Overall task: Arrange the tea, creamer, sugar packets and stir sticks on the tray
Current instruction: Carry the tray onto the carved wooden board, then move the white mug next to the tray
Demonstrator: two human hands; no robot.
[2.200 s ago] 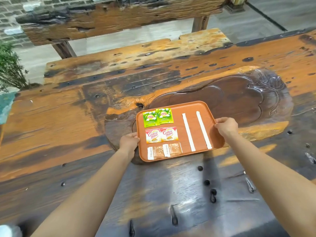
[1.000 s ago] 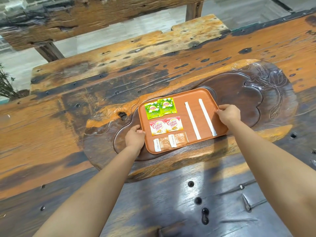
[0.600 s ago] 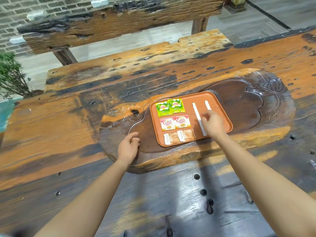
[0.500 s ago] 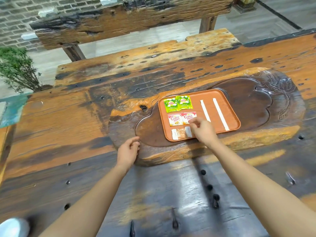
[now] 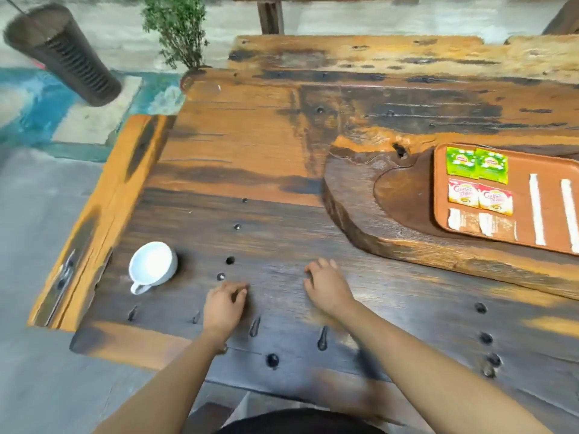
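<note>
At the right edge, an orange tray (image 5: 520, 183) rests on a carved wooden slab. It holds two green tea packets (image 5: 476, 164), two red and white creamer packets (image 5: 479, 197), two brown sugar packets (image 5: 482, 222) and two white stir sticks (image 5: 535, 208). My left hand (image 5: 224, 303) and my right hand (image 5: 326, 286) lie on the bare dark table near its front, far left of the tray. Both hold nothing, and their fingers are loosely curled.
A white cup (image 5: 152, 266) stands left of my left hand. The carved slab (image 5: 369, 220) rises above the table top. The table's left edge (image 5: 94, 220) drops to the floor. A dark ribbed bin (image 5: 62, 54) and a small plant (image 5: 178, 26) stand beyond it.
Both hands have left the tray and come back to the table's front. My view has swung left, so the tray now sits at the right edge and the cup shows.
</note>
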